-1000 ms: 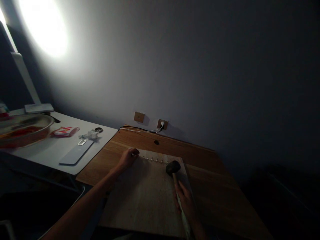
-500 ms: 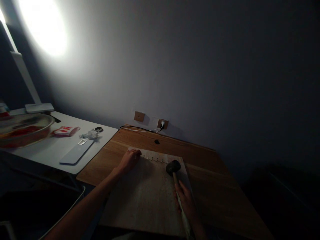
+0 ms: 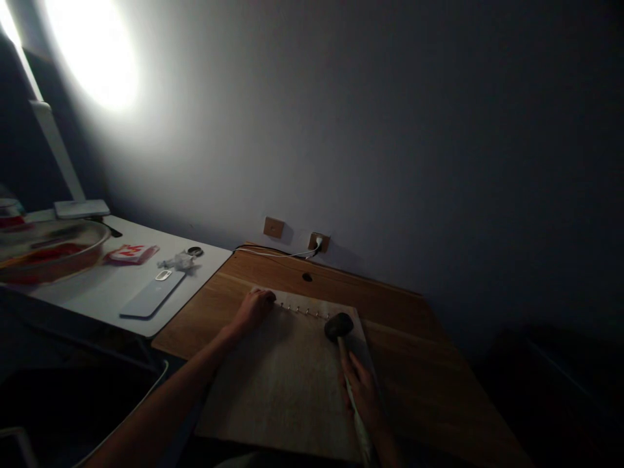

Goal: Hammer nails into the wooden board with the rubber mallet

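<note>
**Wooden table (image 3: 419,370) before me, white table (image 3: 104,296) to my left**

A pale board (image 3: 287,383) lies flat in front of me; thin cables (image 3: 267,254) run along the wood's back edge. On the white side I have a lamp (image 3: 82,208), a round basin (image 3: 101,239), a red-and-white packet (image 3: 131,253), crumpled plastic (image 3: 180,261) beside a small dark disc (image 3: 195,251), and a flat pale device (image 3: 150,298).

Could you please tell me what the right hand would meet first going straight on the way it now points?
Most likely the dark mallet head, since the right hand grips the handle behind it; depth is hard to judge.
</note>
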Demonstrator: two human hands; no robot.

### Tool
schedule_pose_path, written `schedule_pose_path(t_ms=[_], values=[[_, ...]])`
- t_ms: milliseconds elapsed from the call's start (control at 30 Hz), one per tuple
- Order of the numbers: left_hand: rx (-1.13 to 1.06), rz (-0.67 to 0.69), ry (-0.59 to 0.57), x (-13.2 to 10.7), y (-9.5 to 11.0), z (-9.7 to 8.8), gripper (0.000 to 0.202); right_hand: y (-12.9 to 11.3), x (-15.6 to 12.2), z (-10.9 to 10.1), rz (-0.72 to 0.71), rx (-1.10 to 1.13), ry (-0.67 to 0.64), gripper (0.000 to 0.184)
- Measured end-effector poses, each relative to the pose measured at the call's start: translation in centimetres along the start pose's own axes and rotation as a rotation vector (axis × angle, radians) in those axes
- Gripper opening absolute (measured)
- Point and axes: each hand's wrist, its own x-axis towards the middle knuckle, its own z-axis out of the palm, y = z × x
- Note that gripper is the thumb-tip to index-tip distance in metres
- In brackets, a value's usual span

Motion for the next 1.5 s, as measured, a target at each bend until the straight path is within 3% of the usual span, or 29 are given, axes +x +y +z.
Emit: schedule_pose_path(t_ms=[167, 400, 667, 800, 1200, 1333, 1500], values=[[0.010, -0.039, 0.020, -0.1, -0.5, 0.4, 0.029, -0.1, -0.1, 0.1, 0.008, 0.003, 0.001, 0.074], [0.001, 0.008, -0.024, 0.0, -0.4, 0.2, 0.021, 0.8, 0.3, -0.1, -0.056, -0.037, 0.001, 0.071], [-0.015, -0.034, -0.014, -0.2, -0.1, 0.3, 0.031, 0.3, 0.6, -0.1, -0.068, -0.077, -0.072, 0.073], [-0.034, -0.051, -0.010, -0.3, 0.3, 0.0, 0.033, -1.6, 0.9, 1.8, -0.065, -0.102, -0.113, 0.078], [-0.093, -0.098, -0.012, -0.4, -0.1, 0.3, 0.047, -9.8, 1.5, 9.4, -0.343, -0.052, -0.327, 0.043], [-0.139, -0.104, 0.010, -0.5, -0.4, 0.4, 0.046, -9.4, 2.4, 11.2, -0.389, -0.088, -0.372, 0.037], [-0.179, -0.074, 0.032, -0.5, -1.2, 1.1, 0.047, -6.9, 3.8, 12.3, -0.279, -0.191, -0.390, 0.038]])
